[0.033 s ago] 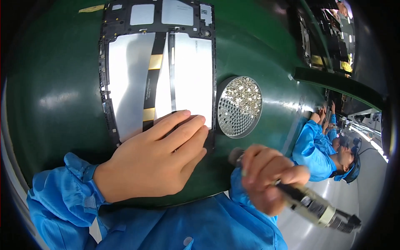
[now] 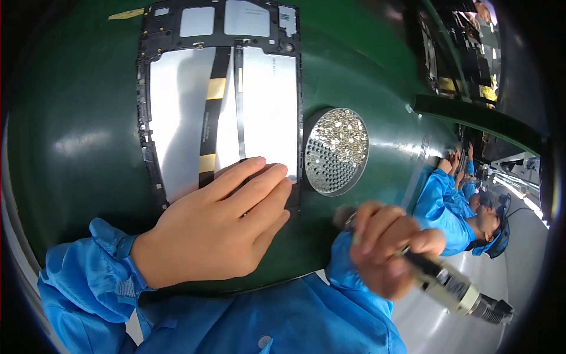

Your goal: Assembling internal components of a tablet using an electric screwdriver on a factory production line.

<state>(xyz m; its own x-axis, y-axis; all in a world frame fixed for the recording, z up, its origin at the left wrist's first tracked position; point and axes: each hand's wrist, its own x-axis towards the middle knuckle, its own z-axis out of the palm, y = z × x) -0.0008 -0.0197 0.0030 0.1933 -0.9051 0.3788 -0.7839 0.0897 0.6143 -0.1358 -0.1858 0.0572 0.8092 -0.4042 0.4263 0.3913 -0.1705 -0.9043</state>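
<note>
A tablet's black frame (image 2: 221, 39) with silvery battery panels lies on the green work surface. A dark ribbon cable (image 2: 207, 127) with gold patches runs down its middle. Flat across the frame's near end rests my left hand (image 2: 221, 224), open, fingers stretched out and covering part of the panels. My right hand (image 2: 389, 245) is wrapped round a beige and black electric screwdriver (image 2: 448, 286), held off to the right of the frame. Motion blurs the hand and the tool's tip end. Beyond it stands a round grey dish (image 2: 337, 152) with small shiny screws, some seated in its holes.
A raised green edge (image 2: 477, 115) crosses the surface on the right. Farther right, another person in a blue sleeve (image 2: 445, 218) and cap sits with hands at the bench. A yellowish strip (image 2: 125, 14) lies at the far left.
My right hand and the screwdriver have moved slightly to the right. The tablet frame and my left hand sit a touch farther left in the picture.
</note>
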